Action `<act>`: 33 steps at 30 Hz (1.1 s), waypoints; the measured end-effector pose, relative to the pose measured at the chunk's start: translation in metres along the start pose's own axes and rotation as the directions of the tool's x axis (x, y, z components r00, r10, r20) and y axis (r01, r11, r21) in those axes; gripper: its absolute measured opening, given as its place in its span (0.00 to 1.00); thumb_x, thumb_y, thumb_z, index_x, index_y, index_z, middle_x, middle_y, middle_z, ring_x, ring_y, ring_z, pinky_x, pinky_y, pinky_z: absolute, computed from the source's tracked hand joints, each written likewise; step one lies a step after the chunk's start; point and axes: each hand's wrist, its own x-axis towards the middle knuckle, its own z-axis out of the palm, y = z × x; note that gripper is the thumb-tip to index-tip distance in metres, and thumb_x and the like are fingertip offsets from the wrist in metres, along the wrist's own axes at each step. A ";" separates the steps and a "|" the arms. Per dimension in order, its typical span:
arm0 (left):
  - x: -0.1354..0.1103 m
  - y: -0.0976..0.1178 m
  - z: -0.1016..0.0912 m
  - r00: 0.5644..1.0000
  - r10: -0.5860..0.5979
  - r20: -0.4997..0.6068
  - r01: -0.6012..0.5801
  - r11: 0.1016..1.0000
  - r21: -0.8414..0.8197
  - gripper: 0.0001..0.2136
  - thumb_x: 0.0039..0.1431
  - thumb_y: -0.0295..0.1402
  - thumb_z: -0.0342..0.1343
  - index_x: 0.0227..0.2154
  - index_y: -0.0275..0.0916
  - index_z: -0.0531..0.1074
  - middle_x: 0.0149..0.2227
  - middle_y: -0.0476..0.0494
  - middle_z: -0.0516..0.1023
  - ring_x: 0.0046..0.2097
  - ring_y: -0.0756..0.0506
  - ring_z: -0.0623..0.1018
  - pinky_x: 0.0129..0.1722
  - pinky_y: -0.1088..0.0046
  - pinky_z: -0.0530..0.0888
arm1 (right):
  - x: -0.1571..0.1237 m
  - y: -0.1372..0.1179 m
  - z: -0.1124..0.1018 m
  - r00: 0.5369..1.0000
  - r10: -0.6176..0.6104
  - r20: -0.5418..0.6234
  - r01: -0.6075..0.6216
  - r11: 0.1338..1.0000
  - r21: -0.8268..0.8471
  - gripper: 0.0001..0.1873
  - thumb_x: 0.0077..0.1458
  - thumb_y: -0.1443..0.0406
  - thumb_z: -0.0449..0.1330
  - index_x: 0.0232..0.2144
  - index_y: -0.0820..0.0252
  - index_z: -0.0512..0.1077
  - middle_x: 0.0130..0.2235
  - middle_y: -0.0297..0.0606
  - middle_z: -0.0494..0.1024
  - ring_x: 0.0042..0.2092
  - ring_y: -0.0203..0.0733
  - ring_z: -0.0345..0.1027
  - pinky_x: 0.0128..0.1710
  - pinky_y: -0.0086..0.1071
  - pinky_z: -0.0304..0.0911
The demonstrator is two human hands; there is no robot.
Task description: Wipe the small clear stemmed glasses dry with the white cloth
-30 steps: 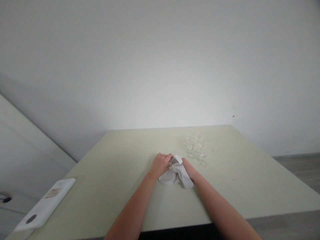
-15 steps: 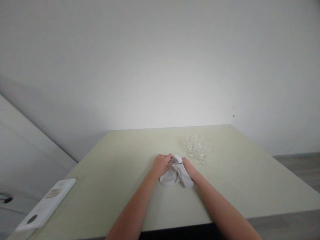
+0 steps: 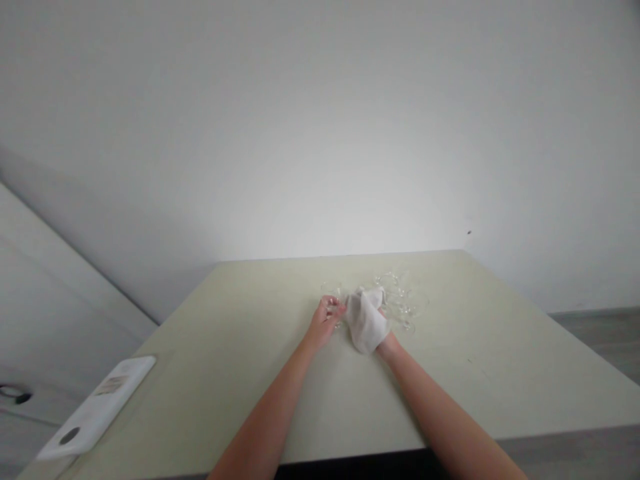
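A whitish cloth [image 3: 367,323] covers most of my right hand [image 3: 386,341], and the fingers underneath it are hidden. To its left, my left hand [image 3: 325,320] has its fingers curled on a thin clear strand [image 3: 336,291], parts of which loop above and below the fingers. The strand looks see-through and glinting, and its exact kind is hard to make out. Just beyond the cloth to the right lies a loose pile of similar clear, shiny pieces [image 3: 400,300] on the table.
The pale table [image 3: 225,373] reaches back to a white wall [image 3: 320,133]. At its left edge lies a white flat case [image 3: 100,407] with a dark oval and a label. A white cabinet door [image 3: 50,307] stands to the left.
My hands have moved apart and slightly forward. The cloth has shifted from between both hands onto my right hand, while the clear strand now shows at my left fingers.
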 end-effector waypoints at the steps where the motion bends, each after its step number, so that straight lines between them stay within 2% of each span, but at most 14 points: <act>1: -0.001 0.000 0.002 0.999 0.042 0.012 -0.042 0.998 -0.042 0.16 0.63 0.47 0.48 0.46 0.41 0.62 0.43 0.44 0.71 0.44 0.47 0.73 0.48 0.67 0.69 | -0.004 0.000 0.003 1.000 0.010 0.023 -0.010 1.000 0.002 0.26 0.57 0.49 0.51 0.49 0.61 0.68 0.42 0.46 0.77 0.44 0.50 0.71 0.44 0.43 0.67; 4: -0.005 -0.001 0.009 0.987 0.161 0.001 -0.159 0.978 -0.138 0.20 0.59 0.48 0.54 0.48 0.41 0.66 0.51 0.40 0.68 0.56 0.42 0.66 0.59 0.61 0.60 | -0.014 -0.004 0.013 0.996 0.012 0.084 -0.005 0.997 -0.083 0.23 0.52 0.58 0.59 0.49 0.62 0.67 0.45 0.44 0.75 0.47 0.49 0.68 0.49 0.43 0.63; 7: -0.006 -0.003 0.011 0.985 0.171 0.009 -0.166 0.967 -0.195 0.21 0.56 0.49 0.57 0.46 0.41 0.68 0.53 0.40 0.68 0.59 0.40 0.64 0.62 0.59 0.56 | -0.016 -0.010 0.018 0.998 -0.014 0.068 0.024 0.989 -0.149 0.21 0.50 0.62 0.60 0.47 0.63 0.67 0.45 0.43 0.75 0.45 0.46 0.68 0.48 0.40 0.64; 9: -0.004 -0.004 0.010 0.987 0.158 0.005 -0.153 0.963 -0.222 0.20 0.54 0.48 0.59 0.44 0.41 0.69 0.50 0.41 0.70 0.56 0.40 0.66 0.60 0.59 0.58 | -0.014 -0.014 0.017 0.999 0.003 0.041 0.004 0.986 -0.166 0.17 0.51 0.62 0.59 0.44 0.63 0.69 0.42 0.42 0.75 0.44 0.46 0.68 0.46 0.39 0.64; 12: 0.001 -0.003 0.006 0.995 0.084 -0.056 -0.097 0.948 -0.305 0.19 0.52 0.46 0.62 0.41 0.39 0.69 0.41 0.43 0.73 0.46 0.44 0.73 0.52 0.63 0.67 | -0.013 -0.019 0.014 0.998 0.054 0.036 -0.048 0.984 -0.169 0.13 0.53 0.62 0.58 0.39 0.63 0.72 0.38 0.40 0.77 0.41 0.44 0.69 0.42 0.36 0.65; 15: 0.004 0.001 0.001 0.996 0.007 -0.084 -0.043 0.899 -0.437 0.22 0.47 0.44 0.66 0.40 0.39 0.67 0.36 0.47 0.73 0.38 0.47 0.74 0.42 0.70 0.70 | -0.014 -0.024 0.012 0.987 0.126 0.104 -0.114 0.987 -0.114 0.12 0.52 0.61 0.59 0.36 0.63 0.73 0.32 0.36 0.76 0.35 0.41 0.68 0.36 0.33 0.64; 19: 0.000 0.010 -0.002 0.998 -0.053 -0.040 0.021 0.826 -0.564 0.26 0.43 0.43 0.69 0.42 0.39 0.66 0.33 0.49 0.74 0.35 0.49 0.75 0.36 0.75 0.70 | -0.018 -0.027 0.013 0.971 0.177 0.161 -0.170 0.984 -0.058 0.13 0.48 0.58 0.63 0.31 0.63 0.73 0.29 0.34 0.74 0.31 0.38 0.66 0.32 0.30 0.62; 21: -0.004 0.016 -0.004 0.997 -0.077 0.012 0.068 0.777 -0.626 0.28 0.44 0.43 0.68 0.46 0.40 0.66 0.35 0.48 0.76 0.35 0.48 0.76 0.36 0.74 0.70 | -0.020 -0.027 0.013 0.933 0.274 0.232 -0.297 0.953 0.067 0.17 0.47 0.54 0.64 0.31 0.63 0.73 0.28 0.34 0.74 0.29 0.37 0.66 0.30 0.30 0.62; 24: -0.009 0.020 -0.007 0.990 -0.038 0.133 0.120 0.706 -0.698 0.28 0.49 0.44 0.65 0.51 0.41 0.65 0.42 0.42 0.77 0.41 0.45 0.77 0.41 0.70 0.72 | -0.022 -0.025 0.013 0.877 0.379 0.296 -0.449 0.866 0.221 0.23 0.45 0.49 0.64 0.35 0.62 0.72 0.27 0.35 0.75 0.27 0.37 0.66 0.28 0.30 0.62; 25: -0.009 0.020 -0.007 0.990 -0.019 0.143 0.116 0.696 -0.709 0.27 0.51 0.44 0.64 0.52 0.41 0.65 0.45 0.40 0.77 0.43 0.44 0.77 0.43 0.68 0.72 | -0.022 -0.025 0.013 0.883 0.375 0.281 -0.438 0.874 0.210 0.23 0.45 0.49 0.63 0.35 0.62 0.72 0.28 0.35 0.75 0.27 0.37 0.66 0.28 0.30 0.62; 27: -0.006 0.018 -0.008 0.995 -0.005 0.096 0.070 0.721 -0.690 0.26 0.50 0.45 0.64 0.50 0.40 0.68 0.47 0.40 0.76 0.46 0.43 0.76 0.46 0.68 0.71 | -0.020 -0.023 0.014 0.933 0.300 0.200 -0.318 0.946 0.062 0.19 0.46 0.52 0.63 0.33 0.62 0.72 0.28 0.36 0.74 0.28 0.37 0.65 0.29 0.29 0.61; 30: -0.001 0.013 -0.009 0.999 -0.037 -0.035 0.010 0.809 -0.587 0.24 0.46 0.45 0.67 0.44 0.37 0.73 0.41 0.42 0.77 0.43 0.46 0.76 0.43 0.72 0.70 | -0.020 -0.021 0.016 0.984 0.150 0.099 -0.130 0.974 -0.184 0.14 0.46 0.57 0.65 0.29 0.62 0.72 0.29 0.36 0.74 0.31 0.38 0.64 0.32 0.29 0.61; 31: 0.000 0.012 -0.009 0.998 -0.049 -0.050 0.011 0.814 -0.580 0.25 0.45 0.45 0.67 0.44 0.37 0.74 0.39 0.43 0.77 0.41 0.46 0.76 0.41 0.73 0.70 | -0.020 -0.021 0.016 0.982 0.156 0.109 -0.136 0.976 -0.171 0.14 0.46 0.56 0.65 0.29 0.62 0.72 0.29 0.36 0.74 0.32 0.38 0.64 0.32 0.30 0.61; 33: 0.001 0.012 -0.010 0.998 -0.066 -0.018 0.038 0.757 -0.652 0.27 0.46 0.47 0.66 0.47 0.38 0.72 0.38 0.42 0.77 0.39 0.47 0.76 0.39 0.72 0.71 | -0.022 -0.020 0.017 0.945 0.256 0.202 -0.259 0.966 -0.013 0.19 0.47 0.52 0.63 0.31 0.62 0.72 0.29 0.37 0.74 0.30 0.38 0.65 0.30 0.30 0.61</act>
